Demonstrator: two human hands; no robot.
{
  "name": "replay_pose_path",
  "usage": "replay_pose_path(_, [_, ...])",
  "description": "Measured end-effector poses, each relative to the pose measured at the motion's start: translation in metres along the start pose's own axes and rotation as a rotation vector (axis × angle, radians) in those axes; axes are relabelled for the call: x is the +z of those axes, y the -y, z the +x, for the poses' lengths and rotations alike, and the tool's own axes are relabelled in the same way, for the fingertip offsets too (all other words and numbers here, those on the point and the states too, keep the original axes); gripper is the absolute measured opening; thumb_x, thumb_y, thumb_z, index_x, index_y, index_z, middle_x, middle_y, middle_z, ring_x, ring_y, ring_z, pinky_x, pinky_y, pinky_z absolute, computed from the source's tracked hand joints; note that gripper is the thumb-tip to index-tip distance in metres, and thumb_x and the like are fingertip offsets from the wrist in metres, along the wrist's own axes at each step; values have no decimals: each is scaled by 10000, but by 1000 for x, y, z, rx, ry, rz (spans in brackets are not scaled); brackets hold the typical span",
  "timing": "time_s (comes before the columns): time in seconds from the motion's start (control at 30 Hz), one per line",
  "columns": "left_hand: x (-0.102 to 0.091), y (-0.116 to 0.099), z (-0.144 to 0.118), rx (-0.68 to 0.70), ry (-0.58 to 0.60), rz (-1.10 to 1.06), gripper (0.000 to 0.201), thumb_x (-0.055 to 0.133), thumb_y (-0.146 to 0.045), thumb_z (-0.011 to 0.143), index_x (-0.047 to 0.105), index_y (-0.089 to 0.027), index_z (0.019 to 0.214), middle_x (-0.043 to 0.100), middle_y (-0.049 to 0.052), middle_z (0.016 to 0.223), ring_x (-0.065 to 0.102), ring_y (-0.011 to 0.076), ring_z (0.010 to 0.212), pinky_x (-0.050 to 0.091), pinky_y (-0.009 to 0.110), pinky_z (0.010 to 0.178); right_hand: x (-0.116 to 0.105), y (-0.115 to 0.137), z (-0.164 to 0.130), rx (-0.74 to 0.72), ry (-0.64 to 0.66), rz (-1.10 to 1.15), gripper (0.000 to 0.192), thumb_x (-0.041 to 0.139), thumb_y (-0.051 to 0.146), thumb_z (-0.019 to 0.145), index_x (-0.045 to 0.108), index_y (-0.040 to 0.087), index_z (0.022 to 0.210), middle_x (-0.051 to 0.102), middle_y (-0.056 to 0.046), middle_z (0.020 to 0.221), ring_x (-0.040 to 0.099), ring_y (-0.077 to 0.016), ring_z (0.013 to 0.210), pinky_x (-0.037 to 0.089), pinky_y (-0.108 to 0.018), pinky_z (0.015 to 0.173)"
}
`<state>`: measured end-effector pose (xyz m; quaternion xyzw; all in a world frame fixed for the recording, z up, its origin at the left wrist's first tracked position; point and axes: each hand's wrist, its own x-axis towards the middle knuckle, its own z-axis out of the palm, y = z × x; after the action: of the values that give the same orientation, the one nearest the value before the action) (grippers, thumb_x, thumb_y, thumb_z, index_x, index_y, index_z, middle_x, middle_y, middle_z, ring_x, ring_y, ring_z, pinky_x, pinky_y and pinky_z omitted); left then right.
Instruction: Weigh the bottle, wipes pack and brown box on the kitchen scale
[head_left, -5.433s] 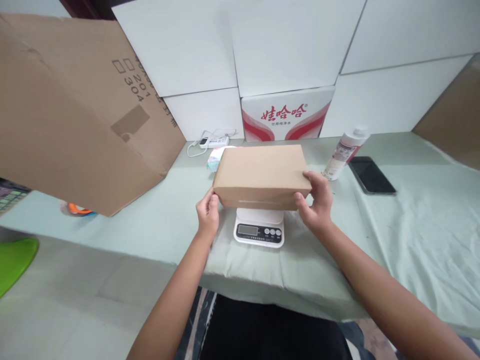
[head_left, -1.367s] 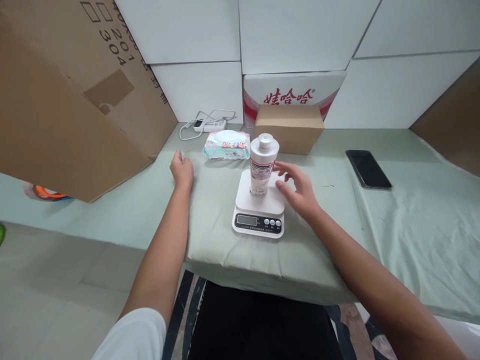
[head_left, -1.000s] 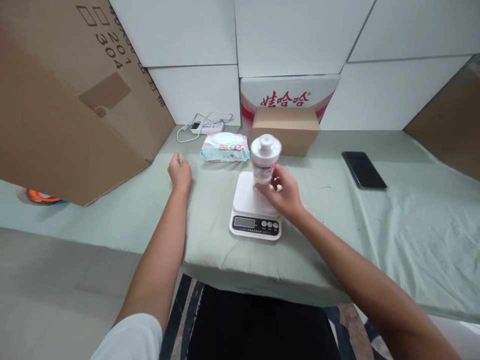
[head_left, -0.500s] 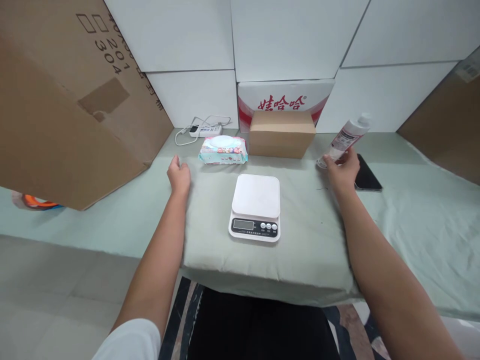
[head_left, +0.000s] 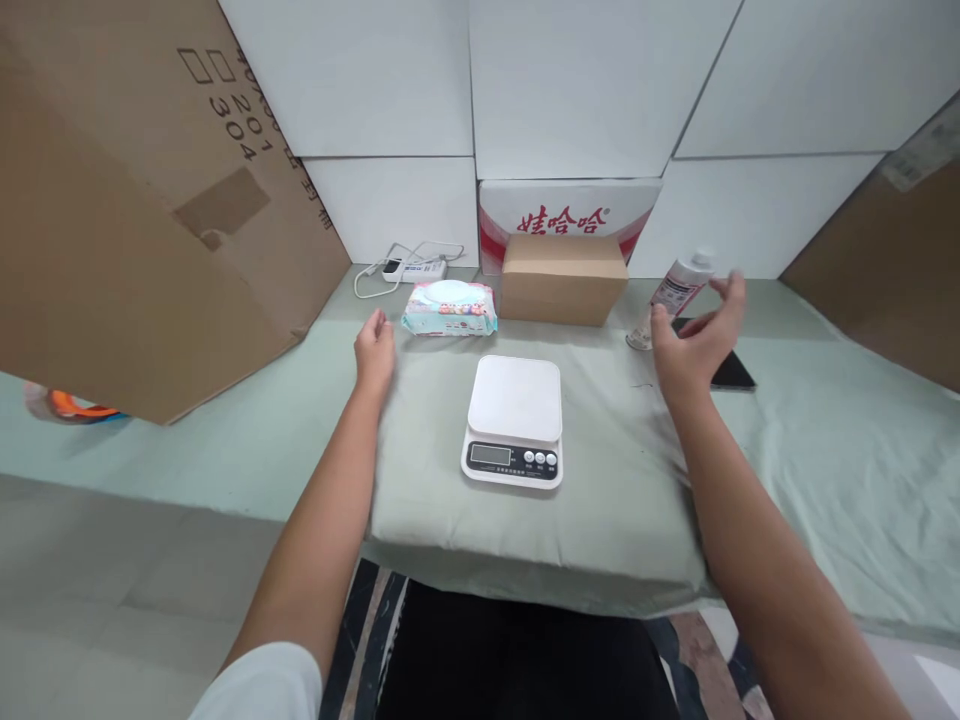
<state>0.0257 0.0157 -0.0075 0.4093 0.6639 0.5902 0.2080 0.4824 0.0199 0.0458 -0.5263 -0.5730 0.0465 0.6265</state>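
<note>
At the back right of the cloth stands a white bottle (head_left: 674,290) with a printed label and a white cap. My right hand (head_left: 697,335) is right beside it, thumb and fingers spread apart and no longer wrapped round it; whether the thumb still touches it I cannot tell. On the left, my left hand (head_left: 374,350) rests on the cloth with curled fingers, near a pack of wet wipes (head_left: 450,310). Between my arms sits a white kitchen scale (head_left: 515,400) with a blank display and an uncovered platform.
Behind the scale is a small brown cardboard box (head_left: 562,285), in front of a white-and-red carton (head_left: 562,205). A black phone (head_left: 731,373) lies beyond my right hand. A power strip (head_left: 415,270) with cable is at the back left. A large cardboard sheet (head_left: 150,220) leans at left.
My right hand has let go of the bottle and opened its fingers. The bottle now stands more upright. My left hand stays curled; the view has shifted slightly.
</note>
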Motion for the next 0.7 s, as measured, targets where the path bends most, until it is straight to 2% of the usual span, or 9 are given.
replay_pose_path(0.07, [5,-1,-2,18,82,-38,583,602,-268,1013,584,-124,1578,550,185,1654,529,277,1557,371,388,1325,15,31,-6,-61,81,26,504,721,375,878,619,242,1353,702,-168,1357,659,-223,876,541,-423,811])
replay_pose_path(0.13, [8,1,-2,28,154,-66,608,642,-331,1009,581,-152,1587,530,171,1673,510,284,1572,373,397,1323,44,54,-9,-29,300,122,383,718,394,863,686,239,1212,774,-110,1168,721,-231,916,595,-412,839])
replay_pose_path(0.23, [9,3,5,10,216,-122,642,640,-398,1026,544,-163,1616,485,166,1707,486,286,1589,405,402,1303,101,70,-10,160,642,190,521,812,395,776,692,196,1242,775,-158,1244,754,-306,1145,611,-482,1004])
replay_pose_path(0.33, [11,4,20,-38,268,-188,660,610,-499,1050,532,-175,1620,478,172,1712,524,302,1561,469,427,1257,152,73,-9,275,852,139,618,896,346,687,704,164,1246,743,-205,1341,695,-381,1297,577,-539,1087])
replay_pose_path(0.4, [17,4,32,-64,324,-208,667,576,-587,1054,584,-165,1571,560,184,1648,591,314,1501,499,454,1230,175,72,-10,282,929,143,546,891,302,686,721,166,1187,772,-180,1270,704,-377,1238,590,-532,1054])
replay_pose_path(0.5, [28,6,44,-49,385,-223,720,501,-704,1043,693,-129,1432,720,193,1458,666,320,1415,498,472,1227,194,71,-16,294,995,157,449,821,253,732,715,159,1158,795,-134,1135,723,-320,1057,625,-490,944])
replay_pose_path(0.6, [36,10,46,63,381,-231,723,507,-720,1030,742,-115,1349,749,180,1412,628,308,1460,441,441,1273,202,71,-21,284,1033,140,495,774,240,757,680,157,1236,771,-117,1159,701,-278,979,632,-458,890])
replay_pose_path(0.7, [35,12,40,134,391,-233,673,559,-683,1023,734,-132,1369,734,152,1450,592,303,1496,412,442,1295,207,71,-22,190,1058,87,454,741,235,788,672,159,1231,744,-116,1199,676,-268,1001,606,-471,962])
